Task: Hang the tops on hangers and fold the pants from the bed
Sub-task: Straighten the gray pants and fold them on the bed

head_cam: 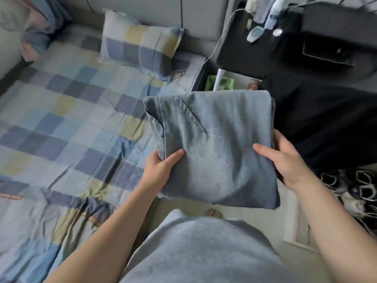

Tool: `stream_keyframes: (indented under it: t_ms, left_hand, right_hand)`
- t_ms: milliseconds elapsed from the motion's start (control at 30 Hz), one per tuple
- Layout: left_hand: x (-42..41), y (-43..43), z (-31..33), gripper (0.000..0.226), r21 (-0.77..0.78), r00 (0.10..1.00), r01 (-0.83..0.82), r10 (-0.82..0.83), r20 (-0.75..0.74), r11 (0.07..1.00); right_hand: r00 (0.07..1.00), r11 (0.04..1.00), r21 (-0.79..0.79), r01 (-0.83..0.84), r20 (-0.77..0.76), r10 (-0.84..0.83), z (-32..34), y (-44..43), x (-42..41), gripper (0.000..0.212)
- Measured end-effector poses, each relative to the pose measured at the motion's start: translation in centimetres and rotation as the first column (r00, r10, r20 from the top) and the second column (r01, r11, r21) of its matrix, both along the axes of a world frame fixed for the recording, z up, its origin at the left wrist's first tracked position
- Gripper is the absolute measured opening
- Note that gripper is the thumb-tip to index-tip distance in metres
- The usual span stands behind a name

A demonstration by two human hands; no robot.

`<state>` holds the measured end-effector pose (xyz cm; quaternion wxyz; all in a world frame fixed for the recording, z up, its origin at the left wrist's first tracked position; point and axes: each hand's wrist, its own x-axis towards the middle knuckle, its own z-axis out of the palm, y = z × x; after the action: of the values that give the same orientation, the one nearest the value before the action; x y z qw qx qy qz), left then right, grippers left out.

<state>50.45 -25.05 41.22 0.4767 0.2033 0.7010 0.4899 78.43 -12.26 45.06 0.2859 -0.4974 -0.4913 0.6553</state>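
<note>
— Largest entry first?
— One bed [61, 111], by which the left half of the view is filled. It is covered by a checked sheet [91, 152] in blue, grey and yellow squares, noted as creased.
— Next in size?
— One black cabinet [295, 58], recorded at the upper right, just beside the head of the bed.
— And the garment for the task?
— One pair of folded jeans [216, 152], light blue denim, listed as a flat, squared bundle with a slanted pocket opening shown uppermost. It is held up off the bedding in front of the person and is seen over the right edge of the bed and the strip of floor [255, 213] beside it.
— Other bedding?
— One pillow [140, 43], same checked pattern, laid at the head of the bed against the grey headboard [200, 19].
— On the floor?
— Some shoes [359, 188], dark with white trim, heaped at the right edge; the number cannot be told.
— The hands?
— By the left hand [161, 168] the left edge of the bundle is gripped, thumb laid on top, fingers tucked beneath. By the right hand [285, 160] the right edge is clasped likewise, thumb on top, fingers hidden under the denim.
— Small items?
— Several bottles [267, 15], blurred, stood on the cabinet top; one white cable [226, 27] is run down beside it.
</note>
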Motion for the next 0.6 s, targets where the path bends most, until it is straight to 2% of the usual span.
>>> stream_keyframes:
  t_ms: [100,200,300,400,533,600]
  left_hand:
    - [5.7,5.7,2.3,0.015,0.073,0.995,0.089,-0.086,-0.047,0.993]
    - [11.3,10.7,5.0,0.019,0.147,0.975,0.208,-0.193,-0.112,0.967]
    - [16.6,15.2,7.5,0.019,0.203,0.946,0.324,-0.312,-0.090,0.924]
    - [21.6,19.6,9.5,0.017,0.256,0.879,0.476,-0.465,-0.103,0.842]
    - [28.8,25.3,11.1,0.022,0.283,0.731,0.679,-0.657,-0.185,0.677]
    - [32.7,28.0,11.4,0.023,0.294,0.656,0.749,-0.728,-0.199,0.595]
  right_hand:
    - [0.996,0.993,0.073,0.088,-0.018,-0.087,2.1,2.6,7.3,0.039]
    - [0.978,0.972,0.112,0.206,-0.060,-0.201,3.8,4.2,14.2,0.046]
    - [0.942,0.931,0.149,0.333,-0.102,-0.321,5.0,4.8,20.2,0.047]
    - [0.876,0.867,0.142,0.478,-0.150,-0.458,5.3,4.5,25.3,0.048]
    - [0.742,0.741,0.096,0.665,-0.196,-0.641,5.0,3.6,31.2,0.043]
    - [0.665,0.665,0.079,0.743,-0.205,-0.718,4.9,3.4,34.2,0.048]
